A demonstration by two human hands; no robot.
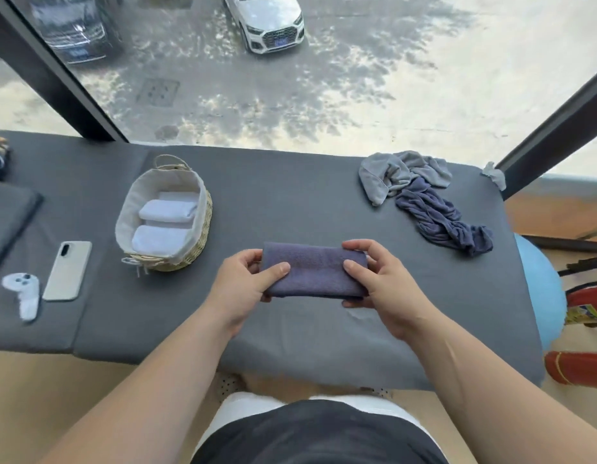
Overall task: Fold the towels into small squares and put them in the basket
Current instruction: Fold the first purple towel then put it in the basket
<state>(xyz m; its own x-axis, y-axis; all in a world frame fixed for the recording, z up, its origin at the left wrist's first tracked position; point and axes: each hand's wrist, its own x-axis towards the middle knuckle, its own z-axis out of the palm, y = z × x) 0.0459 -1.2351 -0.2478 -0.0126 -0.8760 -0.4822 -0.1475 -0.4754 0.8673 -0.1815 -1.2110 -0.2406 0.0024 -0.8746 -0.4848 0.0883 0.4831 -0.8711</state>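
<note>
A dark blue towel (315,270), folded into a long flat rectangle, is held just above the grey padded table (290,202). My left hand (247,286) pinches its left end, thumb on top. My right hand (381,283) grips its right end the same way. A woven basket (190,242) with a cloth liner stands to the left; folded white towels (166,212) lie inside it. Two crumpled towels wait at the far right: a light grey towel (397,174) and a dark blue crumpled towel (441,219), overlapping.
A phone (67,271) and a white controller (22,293) lie left of the basket. A dark pad (5,222) sits at the left edge. Red fire extinguishers (582,363) and a blue ball (538,289) stand beside the table's right end. A window runs behind the table.
</note>
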